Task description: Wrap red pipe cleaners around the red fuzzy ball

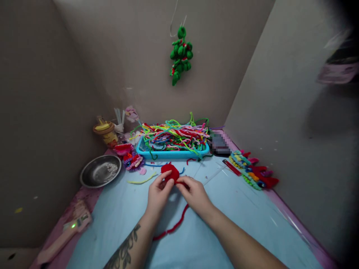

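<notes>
A rounded red piece (169, 170), which looks shaped from fuzzy pipe cleaner, is pinched between the thumb and fingers of my left hand (159, 191). My right hand (195, 194) is closed at its right edge, with thumb and fingertips pressed on a red pipe cleaner. A long length of red pipe cleaner (175, 226) runs from under my right hand down across the table toward my left forearm. Fingers hide where the strand joins the piece. Short blue (182, 171) and yellow (142, 179) pipe cleaner scraps lie nearby.
Behind my hands, a blue tray (174, 154) overflows with coloured pipe cleaners. A metal bowl (92, 181) and glue gun (67, 235) sit left. Colourful fuzzy fish-like figures (252, 172) and a phone-like dark object (220, 144) lie right. A green ornament (181, 54) hangs above.
</notes>
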